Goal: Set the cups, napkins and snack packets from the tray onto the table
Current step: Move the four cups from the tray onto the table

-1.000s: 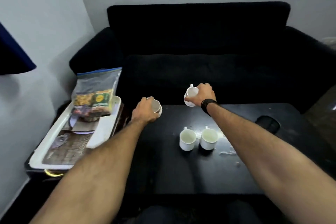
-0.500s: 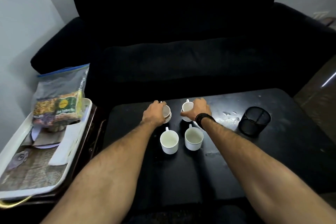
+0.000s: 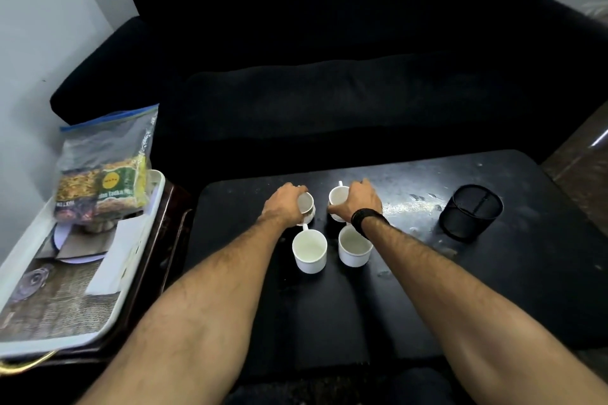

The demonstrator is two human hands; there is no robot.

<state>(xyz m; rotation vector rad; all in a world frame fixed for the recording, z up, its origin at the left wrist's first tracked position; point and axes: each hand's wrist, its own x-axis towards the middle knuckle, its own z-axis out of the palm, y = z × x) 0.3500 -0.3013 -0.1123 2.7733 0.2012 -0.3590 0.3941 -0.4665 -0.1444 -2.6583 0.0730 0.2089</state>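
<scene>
My left hand (image 3: 284, 207) grips a white cup (image 3: 307, 204) at the far middle of the black table (image 3: 526, 273). My right hand (image 3: 358, 204) grips a second white cup (image 3: 337, 199) just right of it. Both cups sit low on or just above the tabletop; contact is unclear. Two more white cups stand nearer me, one on the left (image 3: 309, 250) and one on the right (image 3: 353, 245). On the white tray (image 3: 138, 240) at the left lean snack packets in a clear zip bag (image 3: 102, 171), with napkins (image 3: 105, 270) and a plate (image 3: 77, 248) beside them.
A black mesh pen holder (image 3: 470, 210) stands on the table's right side. A black sofa (image 3: 329, 59) runs behind the table. The tray rests on a dark wooden side stand (image 3: 164, 240) against the left wall. Pale smears mark the tabletop near the holder.
Both hands have carried their cups from the table's far edge inward and lower, close behind the two standing cups. The camera has tilted down and shifted left.
</scene>
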